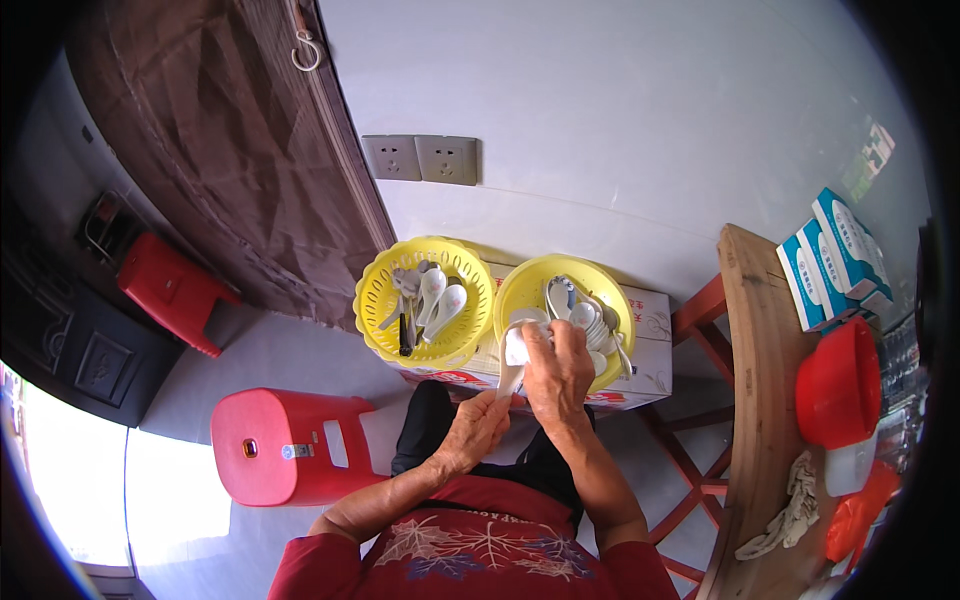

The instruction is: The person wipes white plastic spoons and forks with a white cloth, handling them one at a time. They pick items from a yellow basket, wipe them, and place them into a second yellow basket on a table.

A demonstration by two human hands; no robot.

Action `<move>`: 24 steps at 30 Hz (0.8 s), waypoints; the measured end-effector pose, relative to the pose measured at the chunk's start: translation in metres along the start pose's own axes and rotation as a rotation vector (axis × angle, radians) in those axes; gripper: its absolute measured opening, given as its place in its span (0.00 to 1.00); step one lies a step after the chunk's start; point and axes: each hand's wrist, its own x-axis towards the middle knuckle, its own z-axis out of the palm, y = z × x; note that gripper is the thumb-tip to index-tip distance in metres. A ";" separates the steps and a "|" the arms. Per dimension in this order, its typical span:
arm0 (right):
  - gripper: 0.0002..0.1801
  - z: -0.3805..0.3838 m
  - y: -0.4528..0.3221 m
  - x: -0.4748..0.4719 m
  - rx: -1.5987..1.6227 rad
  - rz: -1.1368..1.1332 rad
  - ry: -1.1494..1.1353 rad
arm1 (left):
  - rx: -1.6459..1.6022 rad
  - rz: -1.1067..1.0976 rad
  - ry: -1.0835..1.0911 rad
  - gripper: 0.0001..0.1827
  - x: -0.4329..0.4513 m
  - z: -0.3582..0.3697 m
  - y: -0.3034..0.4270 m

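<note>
My left hand [476,426] grips the handle of a white spoon [510,375], which points away from me. A white cloth or tissue [519,346] is pressed on the spoon's bowl by my right hand [559,369]. Both hands are at the near edge of a yellow basin [626,296] with several white spoons [592,326] and metal spoons in it. To its left, a yellow plastic basket [364,307] with slotted sides holds white soup spoons [446,309], metal cutlery and a black-handled utensil [405,334]. Both containers rest on cardboard boxes [651,322].
A red plastic stool [255,450] stands at my left, another [169,289] farther back by a brown curtain [217,150]. On the right, a wooden table [757,390] bears tissue boxes [817,270], a red container [836,386] and a crumpled cloth [795,510]. Ahead is a wall.
</note>
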 end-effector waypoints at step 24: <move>0.16 -0.025 0.014 -0.076 0.713 0.209 -0.499 | 1.203 0.464 0.812 0.22 0.103 -0.169 0.019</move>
